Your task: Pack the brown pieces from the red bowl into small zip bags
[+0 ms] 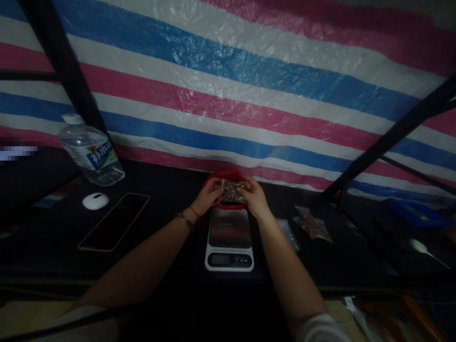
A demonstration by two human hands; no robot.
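Between my two hands is a small clear plastic bag (232, 192) with brown dried bits in it. My left hand (211, 192) pinches its left side, and my right hand (253, 194) grips the right side. Directly beneath the bag lies a red container (228, 175), mostly covered by my hands and the bag. A white kitchen scale (230, 232) with a dark metal plate sits just in front, nearer to me; its display is too dim to read. Right of my right forearm are a flat clear bag (288, 233) and filled bags (313, 225) of similar brown bits.
On the left stand a large water bottle (92, 152), a white rounded case or mouse (95, 201) and a dark phone (114, 222). To the right are a white spoon (420, 246) and a blue tray (418, 213). Black frame bars (388, 137) slant before the striped sheet (228, 95).
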